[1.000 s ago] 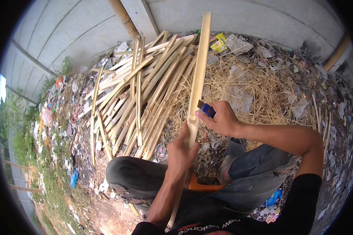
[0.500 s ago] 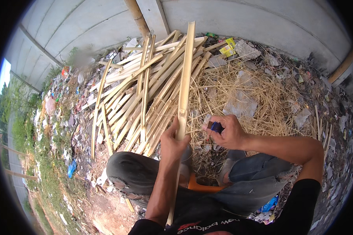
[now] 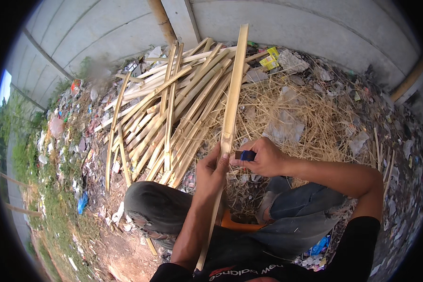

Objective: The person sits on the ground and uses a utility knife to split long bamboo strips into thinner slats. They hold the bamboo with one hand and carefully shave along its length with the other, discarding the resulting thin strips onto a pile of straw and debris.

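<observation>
Evidently, paring of a split bamboo strip is in hand, and good practice, read from left to right, would have the left hand brace the strip firmly with its thumb clear of the edge, while the right hand guides the blue-handled knife at a shallow angle, away from that thumb, easing over the node, where the blade could snag. As to position, the pile of strips lies at left, beyond the knee; next, the left hand is closed around the strip's lower part, thumb on its face, the fingers behind partly hidden. The strip slants through this grip, its far end rising well above both hands and its near end passing beside the left forearm to the lap. Just right of it, the right hand is curled tightly about the knife, the blade pointing at the strip; contact cannot be told. Straw-like shavings lie farther right.
</observation>
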A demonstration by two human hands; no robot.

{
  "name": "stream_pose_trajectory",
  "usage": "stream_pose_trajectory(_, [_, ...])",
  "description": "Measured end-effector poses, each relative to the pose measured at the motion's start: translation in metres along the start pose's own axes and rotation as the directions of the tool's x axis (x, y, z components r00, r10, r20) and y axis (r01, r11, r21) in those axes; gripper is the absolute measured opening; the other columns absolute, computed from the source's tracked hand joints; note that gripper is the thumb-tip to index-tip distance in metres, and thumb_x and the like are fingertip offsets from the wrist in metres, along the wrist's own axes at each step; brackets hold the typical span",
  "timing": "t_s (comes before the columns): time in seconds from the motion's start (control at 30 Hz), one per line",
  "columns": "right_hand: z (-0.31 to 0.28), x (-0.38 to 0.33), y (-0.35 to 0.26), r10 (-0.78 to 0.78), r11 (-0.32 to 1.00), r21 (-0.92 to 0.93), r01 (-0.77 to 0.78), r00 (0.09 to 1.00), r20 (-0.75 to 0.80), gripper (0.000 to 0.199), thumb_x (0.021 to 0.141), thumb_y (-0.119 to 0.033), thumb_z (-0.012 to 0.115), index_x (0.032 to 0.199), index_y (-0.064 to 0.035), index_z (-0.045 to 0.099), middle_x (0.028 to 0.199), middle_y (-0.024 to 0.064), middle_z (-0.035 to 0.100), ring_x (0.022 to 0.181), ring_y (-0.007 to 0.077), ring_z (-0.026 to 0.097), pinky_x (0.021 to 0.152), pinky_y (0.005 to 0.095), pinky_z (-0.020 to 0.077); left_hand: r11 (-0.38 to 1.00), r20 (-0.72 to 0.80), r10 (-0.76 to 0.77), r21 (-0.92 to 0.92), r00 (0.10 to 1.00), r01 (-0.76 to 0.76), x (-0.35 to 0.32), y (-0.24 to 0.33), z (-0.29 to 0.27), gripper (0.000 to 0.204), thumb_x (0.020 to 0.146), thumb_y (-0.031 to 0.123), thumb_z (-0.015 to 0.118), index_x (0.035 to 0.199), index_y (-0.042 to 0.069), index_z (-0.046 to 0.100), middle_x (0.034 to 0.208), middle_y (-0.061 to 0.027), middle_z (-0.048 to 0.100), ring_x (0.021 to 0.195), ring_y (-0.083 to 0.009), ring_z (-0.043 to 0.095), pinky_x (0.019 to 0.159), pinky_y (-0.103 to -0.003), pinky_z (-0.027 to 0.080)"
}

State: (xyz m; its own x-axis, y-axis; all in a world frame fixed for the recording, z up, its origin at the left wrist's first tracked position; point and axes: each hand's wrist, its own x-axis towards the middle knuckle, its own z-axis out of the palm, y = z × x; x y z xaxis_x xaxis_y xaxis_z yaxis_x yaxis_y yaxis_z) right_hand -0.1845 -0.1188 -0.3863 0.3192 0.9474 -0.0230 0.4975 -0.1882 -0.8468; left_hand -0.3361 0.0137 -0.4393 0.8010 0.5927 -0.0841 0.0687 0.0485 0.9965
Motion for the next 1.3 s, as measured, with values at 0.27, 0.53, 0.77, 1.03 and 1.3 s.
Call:
stream_pose_trajectory(0.27, [-0.013,-0.057,-0.021,-0.338,0.941,-0.03,0.337,0.932,-0.129,0.007,0.086,-0.006,0.076,0.092,-0.0038,0.077,0.083,0.0111,0.074,0.07,0.024,0.071,0.06,0.0323,0.0533,0.996,-0.353,0.009,0.09,0.935,0.025,0.032,-0.033,-0.069,0.044,0.107,0.031,0.057,0.125,-0.009,0.065,0.055,0.0073,0.041,0.043,-0.0023,0.034,0.039,-0.024,0.025])
stream_pose_trajectory(0.53, [-0.064,-0.099,0.003,-0.148,0.955,0.233,0.182,0.977,-0.155,0.011,0.089,-0.013,0.08,0.087,-0.0023,0.077,0.079,0.009,0.075,0.072,0.0144,0.071,0.064,0.0282,0.0543,0.999,-0.402,0.001,0.038,0.916,0.016,0.034,-0.001,-0.093,0.042,0.106,0.036,0.059,0.119,-0.002,0.068,0.054,0.0069,0.041,0.043,-0.0026,0.035,0.04,-0.023,0.026])
stream_pose_trajectory(0.77, [-0.126,-0.125,0.066,0.209,0.885,0.465,-0.016,0.906,-0.367,0.018,0.091,-0.016,0.078,0.087,0.0002,0.071,0.073,0.0092,0.067,0.051,0.0072,0.052,0.046,0.0246,0.0384,0.906,-0.647,0.394,0.152,0.653,-0.395,0.14,0.129,-0.157,0.024,0.092,0.027,0.077,0.084,0.006,0.069,0.052,0.002,0.049,0.041,-0.0065,0.042,0.04,-0.024,0.03])
stream_pose_trajectory(1.03, [-0.171,-0.156,0.151,0.66,0.643,0.761,0.09,0.44,-0.61,0.023,0.093,-0.022,0.076,0.094,-0.0024,0.064,0.078,0.0043,0.061,0.048,0.0059,0.043,0.043,0.0256,0.0329,0.7,-0.716,0.643,0.407,0.271,-0.587,0.179,0.28,-0.258,0.028,0.087,0.026,0.081,0.079,0.001,0.07,0.056,-0.0014,0.054,0.046,-0.011,0.049,0.044,-0.028,0.039])
stream_pose_trajectory(1.3, [-0.147,-0.134,0.11,0.699,0.71,0.495,-0.501,0.592,-0.401,0.044,0.097,-0.042,0.068,0.109,0.0005,0.066,0.081,0.0036,0.062,0.061,0.0079,0.052,0.057,0.0244,0.0439,0.756,-0.31,0.652,0.204,0.692,-0.621,0.126,0.325,-0.188,0.05,0.097,0.042,0.069,0.131,0.005,0.066,0.066,0.0025,0.043,0.049,-0.0061,0.042,0.042,-0.023,0.028])
